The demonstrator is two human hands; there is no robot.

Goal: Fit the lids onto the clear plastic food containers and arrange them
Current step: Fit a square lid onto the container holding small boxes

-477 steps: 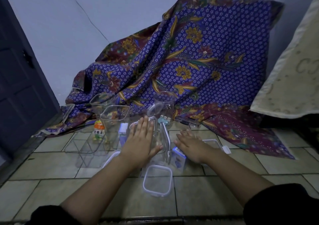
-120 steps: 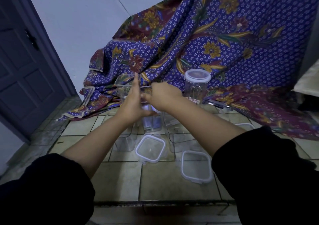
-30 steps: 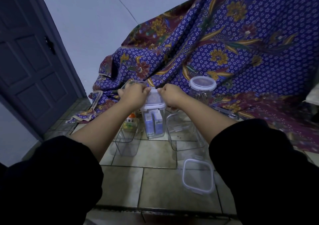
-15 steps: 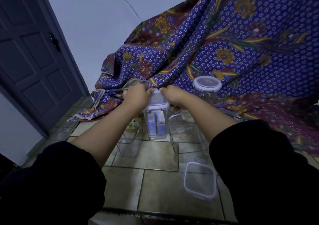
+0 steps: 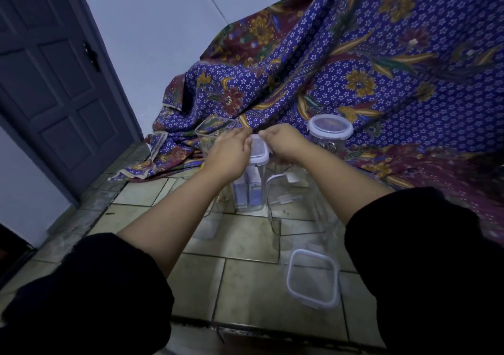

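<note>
A tall clear container (image 5: 251,191) with blue packets inside stands on the tiled floor, a white-rimmed lid (image 5: 257,151) on its top. My left hand (image 5: 229,155) presses the lid's left side and my right hand (image 5: 283,144) grips its right edge and flap. A loose square lid (image 5: 313,279) lies on the floor at the near right. An open clear container (image 5: 297,204) stands right of the tall one. A round jar (image 5: 330,133) with its lid on stands behind. Another open container (image 5: 212,131) sits behind my left hand.
A blue and maroon batik cloth (image 5: 354,68) drapes over something along the back and right. A dark door (image 5: 54,82) stands at the left. A further clear container (image 5: 207,223) is partly hidden under my left forearm.
Both hands stay on the lid of the tall container; my fingers have shifted toward its far edge. The view has tilted and moved a little closer.
</note>
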